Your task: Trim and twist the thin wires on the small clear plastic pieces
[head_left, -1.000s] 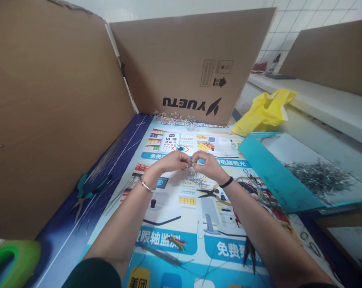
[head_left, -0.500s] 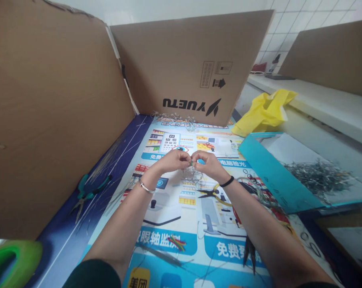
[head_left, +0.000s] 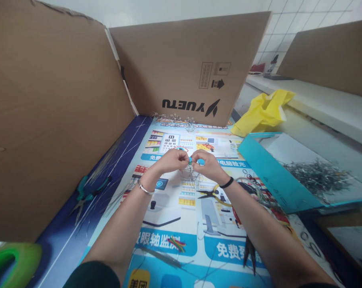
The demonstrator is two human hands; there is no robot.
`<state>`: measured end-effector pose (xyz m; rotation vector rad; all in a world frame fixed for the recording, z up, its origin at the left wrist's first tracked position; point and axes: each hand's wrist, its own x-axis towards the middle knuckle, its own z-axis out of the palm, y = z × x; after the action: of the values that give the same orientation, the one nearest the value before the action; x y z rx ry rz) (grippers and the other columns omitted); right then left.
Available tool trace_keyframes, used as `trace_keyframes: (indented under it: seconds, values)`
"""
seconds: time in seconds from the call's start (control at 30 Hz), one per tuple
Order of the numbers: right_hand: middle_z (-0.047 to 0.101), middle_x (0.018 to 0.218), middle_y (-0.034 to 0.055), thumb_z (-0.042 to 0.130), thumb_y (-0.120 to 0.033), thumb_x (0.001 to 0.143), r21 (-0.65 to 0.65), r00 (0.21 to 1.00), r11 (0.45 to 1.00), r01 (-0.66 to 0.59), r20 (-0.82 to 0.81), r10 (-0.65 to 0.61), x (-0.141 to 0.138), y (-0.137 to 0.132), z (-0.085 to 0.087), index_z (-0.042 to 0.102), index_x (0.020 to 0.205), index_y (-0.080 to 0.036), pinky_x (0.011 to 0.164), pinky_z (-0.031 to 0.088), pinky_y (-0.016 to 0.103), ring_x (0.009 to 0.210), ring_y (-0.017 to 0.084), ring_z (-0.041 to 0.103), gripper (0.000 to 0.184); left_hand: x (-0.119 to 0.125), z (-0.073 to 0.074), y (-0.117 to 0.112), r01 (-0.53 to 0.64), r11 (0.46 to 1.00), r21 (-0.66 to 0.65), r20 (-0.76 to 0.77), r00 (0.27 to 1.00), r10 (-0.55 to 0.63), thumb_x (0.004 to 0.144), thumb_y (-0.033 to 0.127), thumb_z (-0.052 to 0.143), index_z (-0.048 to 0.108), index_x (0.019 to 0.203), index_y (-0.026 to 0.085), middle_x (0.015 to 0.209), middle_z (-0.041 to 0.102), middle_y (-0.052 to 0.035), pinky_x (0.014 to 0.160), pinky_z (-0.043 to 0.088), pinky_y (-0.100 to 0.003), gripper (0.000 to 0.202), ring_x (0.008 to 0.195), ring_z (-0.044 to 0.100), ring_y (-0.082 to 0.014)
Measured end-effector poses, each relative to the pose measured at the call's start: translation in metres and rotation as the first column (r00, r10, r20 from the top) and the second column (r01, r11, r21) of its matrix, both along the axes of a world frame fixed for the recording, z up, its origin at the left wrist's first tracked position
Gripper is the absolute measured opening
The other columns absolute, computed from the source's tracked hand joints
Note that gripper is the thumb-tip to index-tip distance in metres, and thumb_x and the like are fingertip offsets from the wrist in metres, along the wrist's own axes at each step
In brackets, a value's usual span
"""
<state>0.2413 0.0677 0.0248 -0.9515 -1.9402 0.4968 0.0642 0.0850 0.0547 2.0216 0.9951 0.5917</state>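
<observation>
Over the middle of the printed mat, my left hand (head_left: 175,161) and my right hand (head_left: 209,165) almost meet, thumbs pinched against fingers. Between and below the fingertips hangs a tangle of thin silver wire (head_left: 190,174), which both hands grip at its top. Its exact shape is too fine to make out. Yellow-handled pliers (head_left: 209,194) lie just below my right hand. Nearer to me on the mat is a small bunch of coloured strips (head_left: 176,243), with loose wires (head_left: 161,256) beside it.
Cardboard panels (head_left: 183,60) wall off the left and back. Teal-handled pliers (head_left: 84,196) and a green tape roll (head_left: 28,260) lie at left. At right stand a turquoise box (head_left: 267,180) holding a wire heap (head_left: 317,176) and a yellow bag (head_left: 261,114). Dark pointed tool (head_left: 249,254) lies near my right forearm.
My fingertips have drawn slightly apart, showing a little blue between them. Both hands stay over the same spot with the wire tangle. The view has shifted slightly.
</observation>
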Motion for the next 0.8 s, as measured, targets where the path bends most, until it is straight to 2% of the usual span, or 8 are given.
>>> trace_keyframes:
  seconds: [0.3,0.53,0.8]
  values:
    - [0.057,0.07,0.0015,0.051,-0.008,0.06,0.097,0.998,0.993,0.06,0.011,-0.062,-0.005,-0.002,-0.001,0.048,0.061,-0.021,0.073,0.043,0.034,0.072,0.017,0.053,0.014,-0.002,0.001,-0.001,0.017,1.0,-0.018,0.017,1.0,-0.017,0.066,0.016,0.05,0.059,0.066,0.013,0.055,0.055,0.003,0.053,0.04,-0.018,0.009,0.053,0.053,-0.0084]
    - [0.057,0.069,0.0012,0.052,-0.009,0.063,0.076,0.996,0.993,0.086,-0.003,-0.086,-0.004,-0.001,-0.003,0.049,0.06,-0.021,0.071,0.044,0.032,0.07,0.016,0.053,0.013,-0.002,-0.001,0.0,0.017,1.0,-0.017,0.021,1.0,-0.017,0.07,0.02,0.051,0.063,0.07,0.014,0.057,0.057,0.0026,0.054,0.041,-0.018,0.013,0.053,0.054,-0.008]
    - [0.059,0.069,0.0007,0.054,-0.011,0.066,0.056,0.991,0.989,0.136,-0.012,-0.136,-0.001,0.004,-0.01,0.052,0.06,-0.02,0.069,0.044,0.03,0.069,0.015,0.055,0.011,0.001,-0.004,0.001,-0.023,1.0,0.012,0.014,1.0,0.023,0.07,0.017,0.051,0.067,0.074,0.015,0.059,0.06,0.002,0.055,0.041,-0.018,0.017,0.054,0.056,-0.0085]
